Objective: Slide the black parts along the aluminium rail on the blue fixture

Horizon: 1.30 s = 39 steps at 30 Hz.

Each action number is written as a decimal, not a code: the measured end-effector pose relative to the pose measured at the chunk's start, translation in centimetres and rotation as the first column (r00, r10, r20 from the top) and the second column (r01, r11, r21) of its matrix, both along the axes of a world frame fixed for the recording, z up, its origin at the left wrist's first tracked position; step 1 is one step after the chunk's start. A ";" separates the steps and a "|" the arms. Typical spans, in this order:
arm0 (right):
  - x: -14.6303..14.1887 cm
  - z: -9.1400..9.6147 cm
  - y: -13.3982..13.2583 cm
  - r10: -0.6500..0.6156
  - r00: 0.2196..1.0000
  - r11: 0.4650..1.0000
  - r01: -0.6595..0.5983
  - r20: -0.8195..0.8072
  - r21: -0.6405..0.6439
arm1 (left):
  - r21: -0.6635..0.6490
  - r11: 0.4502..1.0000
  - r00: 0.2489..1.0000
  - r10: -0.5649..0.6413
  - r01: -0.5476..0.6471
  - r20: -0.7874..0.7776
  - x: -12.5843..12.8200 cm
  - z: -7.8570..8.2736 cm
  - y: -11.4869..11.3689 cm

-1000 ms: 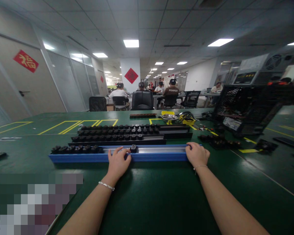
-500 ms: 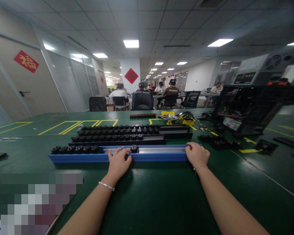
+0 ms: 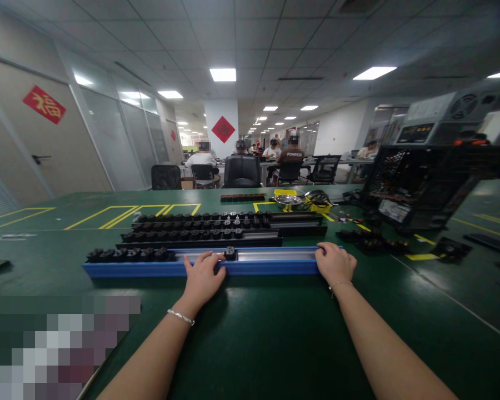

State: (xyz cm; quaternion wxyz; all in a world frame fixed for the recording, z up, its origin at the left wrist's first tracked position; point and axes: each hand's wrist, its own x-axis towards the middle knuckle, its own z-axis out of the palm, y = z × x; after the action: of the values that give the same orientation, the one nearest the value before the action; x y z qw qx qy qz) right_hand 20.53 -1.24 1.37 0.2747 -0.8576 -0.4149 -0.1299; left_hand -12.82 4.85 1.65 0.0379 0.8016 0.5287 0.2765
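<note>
A long blue rail (image 3: 270, 268) with a shiny inner channel lies across the green table in front of me. Black round-topped pieces (image 3: 120, 254) stand in a row at its left end, and a single black piece (image 3: 230, 253) sits near its middle. My left hand (image 3: 203, 273) rests over the rail with its fingers apart, fingertips against the left side of that single piece. At the far right end, my right hand (image 3: 337, 262) is closed round the rail, its fingertips partly hidden behind the rim.
Behind the blue rail lie several dark rails (image 3: 200, 242) carrying similar black pieces. A metal bowl (image 3: 287, 201) and black cables (image 3: 319, 199) are farther back. An opened computer case (image 3: 416, 189) stands at the right, near loose black parts (image 3: 375, 243). People sit in the background.
The single black piece has slid slightly right along the channel, my left fingers moving with it. My right hand has stayed at the rail's end.
</note>
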 end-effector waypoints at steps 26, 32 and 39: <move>-1.0 0.3 0.0 0.012 0.999 0.997 -0.016 0.052 0.071 | -0.006 0.996 0.996 -0.088 0.088 -0.013 0.0 0.0 -0.1; -3.9 0.8 0.8 0.320 0.943 0.943 -0.327 0.090 0.071 | -0.002 0.995 0.995 -0.099 0.099 -0.007 0.0 0.1 -0.2; -11.0 1.6 1.1 0.622 0.779 0.782 -0.623 0.078 -0.014 | 0.009 0.996 0.996 -0.086 0.086 -0.038 0.7 0.0 -0.4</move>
State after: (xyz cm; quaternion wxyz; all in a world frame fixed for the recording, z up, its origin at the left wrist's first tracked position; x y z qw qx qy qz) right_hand 9.55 -0.18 3.01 0.2912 -0.6652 -0.6842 -0.0680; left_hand -12.13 4.46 1.60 0.0356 0.8289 0.4929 0.2623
